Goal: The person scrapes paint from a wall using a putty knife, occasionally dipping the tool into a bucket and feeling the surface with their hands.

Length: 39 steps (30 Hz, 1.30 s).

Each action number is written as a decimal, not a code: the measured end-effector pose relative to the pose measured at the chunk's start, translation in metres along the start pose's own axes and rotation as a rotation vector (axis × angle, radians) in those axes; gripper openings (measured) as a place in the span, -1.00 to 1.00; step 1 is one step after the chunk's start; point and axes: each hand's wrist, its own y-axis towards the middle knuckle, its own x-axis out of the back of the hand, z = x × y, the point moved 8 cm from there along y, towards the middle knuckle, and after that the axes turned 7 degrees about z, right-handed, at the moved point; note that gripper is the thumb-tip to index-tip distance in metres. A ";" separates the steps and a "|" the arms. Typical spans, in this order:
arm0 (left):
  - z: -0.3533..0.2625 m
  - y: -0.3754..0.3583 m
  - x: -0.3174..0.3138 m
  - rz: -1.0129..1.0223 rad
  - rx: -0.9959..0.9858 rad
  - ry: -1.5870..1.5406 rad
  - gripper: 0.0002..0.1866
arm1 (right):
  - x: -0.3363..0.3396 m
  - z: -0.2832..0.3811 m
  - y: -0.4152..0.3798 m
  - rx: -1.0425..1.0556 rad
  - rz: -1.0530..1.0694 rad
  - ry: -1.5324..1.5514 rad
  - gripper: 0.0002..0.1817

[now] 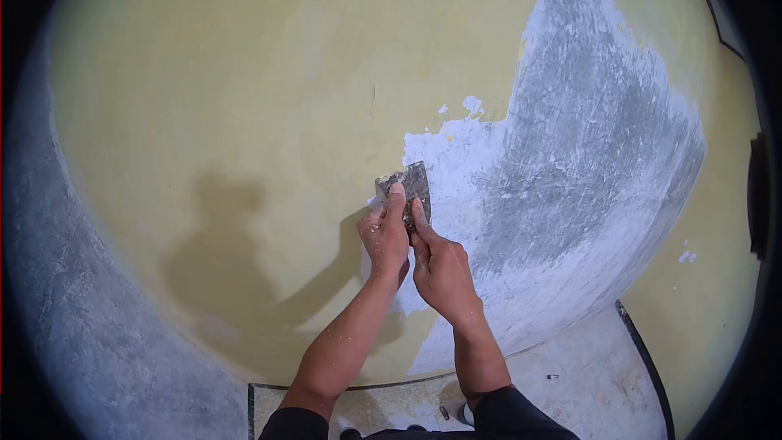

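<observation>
Both of my hands are closed on a flat, dirt-crusted scraper (418, 185), its wide edge against the wall. My left hand (384, 232) grips it from the left, the thumb pressed on the blade. From the right, my right hand (444, 269) wraps round the lower part, with a finger laid along the blade. The handle is hidden by the hands. Yellow paint (244, 73) covers the wall to the left and above. Right of the blade, a bare white and grey patch (570, 155) spreads with ragged paint edges. Pale dust speckles my hands and forearms.
A grey rough surface (90, 326) borders the yellow wall on the left. Below is a pale floor (570, 375) with a dark strip (648, 367) and small debris (552, 376). A dark object (758, 195) stands at the right edge. My shadow falls on the wall.
</observation>
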 end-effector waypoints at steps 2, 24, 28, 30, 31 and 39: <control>0.015 0.004 0.018 -0.006 0.003 0.147 -0.56 | -0.006 -0.006 -0.005 -0.011 0.009 0.019 -0.47; -0.002 0.001 0.022 -0.092 -0.178 0.433 -0.38 | -0.017 -0.005 -0.010 -0.012 -0.038 0.064 -0.46; -0.023 0.018 0.003 -0.019 -0.108 0.411 -0.42 | 0.001 0.011 0.011 -0.031 -0.006 0.008 -0.47; -0.025 0.015 0.000 -0.010 -0.026 0.327 -0.46 | 0.007 0.020 0.015 -0.004 -0.009 0.022 -0.47; -0.019 0.011 0.003 -0.006 -0.029 0.328 -0.46 | 0.005 0.016 0.010 -0.003 -0.013 0.023 -0.47; -0.019 0.021 -0.006 -0.019 -0.055 0.342 -0.41 | 0.006 0.011 0.020 -0.004 -0.034 0.042 -0.45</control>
